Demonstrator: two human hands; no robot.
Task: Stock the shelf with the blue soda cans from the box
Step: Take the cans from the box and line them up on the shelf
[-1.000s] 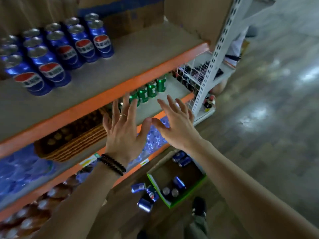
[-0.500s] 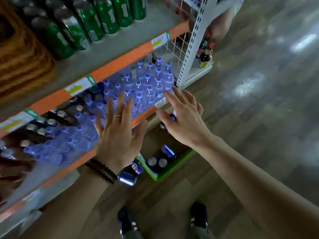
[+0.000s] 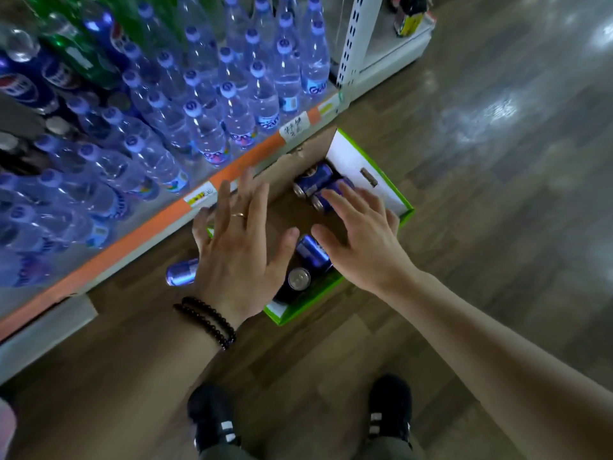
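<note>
Left hand [image 3: 238,257] hiding box [image 3: 368,167], blue cans [image 3: 313,180] half-covered

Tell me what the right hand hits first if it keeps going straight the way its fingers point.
Probably the two blue cans lying at the box's far end: the right hand's open fingertips already overlap the nearer one, though the height gap is unclear.

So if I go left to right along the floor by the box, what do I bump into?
Blue soda can lying on the wooden floor → left hand with a ring → right hand → green-edged cardboard box wall.
</note>
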